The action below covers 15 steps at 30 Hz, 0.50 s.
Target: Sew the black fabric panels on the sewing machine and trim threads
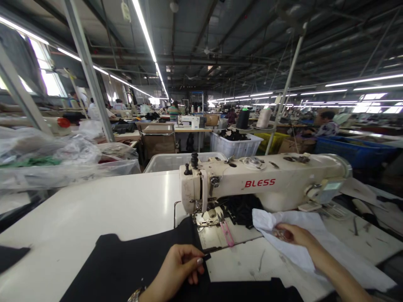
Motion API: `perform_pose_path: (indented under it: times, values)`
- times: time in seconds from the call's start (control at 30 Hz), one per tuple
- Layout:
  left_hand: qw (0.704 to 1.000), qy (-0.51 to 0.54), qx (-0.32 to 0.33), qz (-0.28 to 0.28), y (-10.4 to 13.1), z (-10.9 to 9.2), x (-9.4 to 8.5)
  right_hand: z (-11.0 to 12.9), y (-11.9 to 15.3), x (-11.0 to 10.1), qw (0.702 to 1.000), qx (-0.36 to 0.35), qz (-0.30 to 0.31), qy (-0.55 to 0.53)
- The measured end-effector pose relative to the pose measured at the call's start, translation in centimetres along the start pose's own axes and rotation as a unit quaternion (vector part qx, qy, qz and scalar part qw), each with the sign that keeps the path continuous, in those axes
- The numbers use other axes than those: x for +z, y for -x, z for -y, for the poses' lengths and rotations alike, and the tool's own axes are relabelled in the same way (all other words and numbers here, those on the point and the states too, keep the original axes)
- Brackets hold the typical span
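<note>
My left hand (185,265) pinches a small black strip (207,256) at the edge of a large black fabric piece (135,260), which lies flat on the white table. Over a crumpled white sheet (315,226) on the right, my right hand (291,235) has its fingers curled in; the fingertips are blurred, and what they hold is unclear. A cream sewing machine (233,180) marked BLESS stands just beyond both hands. Pink-handled thread snips (226,233) lie by the needle plate, close to the black fabric. Dark bunched cloth (242,209) sits under the machine arm.
The white tabletop (132,197) stretches left of the machine. Plastic-wrapped bundles (72,151) line the left side. Behind stand a white bin (234,144), thread cones (263,118) and a blue bin (352,151). Other people work at distant stations.
</note>
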State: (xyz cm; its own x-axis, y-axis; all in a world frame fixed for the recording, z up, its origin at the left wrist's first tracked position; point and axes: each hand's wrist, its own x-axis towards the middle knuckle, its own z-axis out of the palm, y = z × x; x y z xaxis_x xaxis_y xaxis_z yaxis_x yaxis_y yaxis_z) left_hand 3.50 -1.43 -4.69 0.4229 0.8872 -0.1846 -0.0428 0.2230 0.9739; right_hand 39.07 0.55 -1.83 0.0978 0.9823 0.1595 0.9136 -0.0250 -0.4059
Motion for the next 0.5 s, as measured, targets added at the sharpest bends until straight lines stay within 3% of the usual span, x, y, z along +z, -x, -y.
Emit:
perform_pose_path:
  times: [0.07, 0.13, 0.5]
  values:
    - [1.0, 0.003, 0.005, -0.003, 0.0, 0.1, 0.0, 0.6, -0.3, 1.3, 0.998, -0.01, 0.045, 0.034]
    - [1.0, 0.004, 0.006, -0.008, 0.0, 0.2, 0.0, 1.1, -0.6, 1.6, 0.997, -0.008, 0.053, 0.049]
    - [1.0, 0.023, 0.001, -0.006, 0.0, -0.2, 0.0, 2.9, -1.5, 0.6, 0.987, 0.027, 0.078, 0.137]
